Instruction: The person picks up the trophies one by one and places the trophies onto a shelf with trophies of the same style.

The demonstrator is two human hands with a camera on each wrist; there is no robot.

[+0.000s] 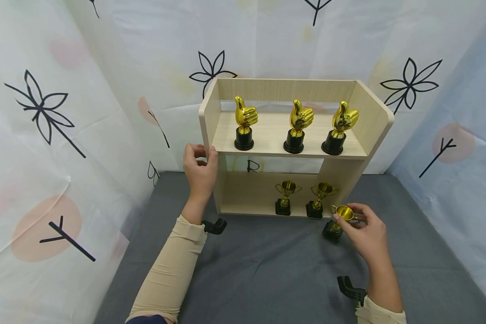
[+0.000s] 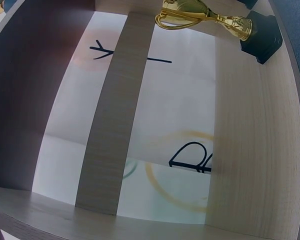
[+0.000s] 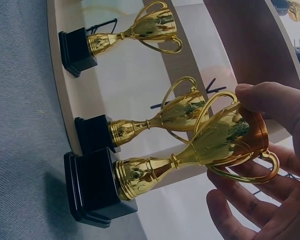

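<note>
In the head view my right hand (image 1: pixel 366 229) pinches a gold trophy cup (image 1: pixel 343 213) by its bowl, in front of the shelf's lower right corner. The right wrist view shows the thumb and fingers around the rim and handles of this trophy cup (image 3: pixel 225 137), its black base hanging free. My left hand (image 1: pixel 201 173) grips the left side panel of the light wooden shelf (image 1: pixel 293 155). On the lower board stand two more trophy cups, one in the middle (image 1: pixel 283 198) and one to its right (image 1: pixel 319 200).
On the upper board stand three gold thumbs-up trophies, at left (image 1: pixel 245 121), middle (image 1: pixel 297 126) and right (image 1: pixel 338 128). The shelf rests on a grey cloth (image 1: pixel 263 270). White patterned fabric (image 1: pixel 154 67) hangs behind and at both sides.
</note>
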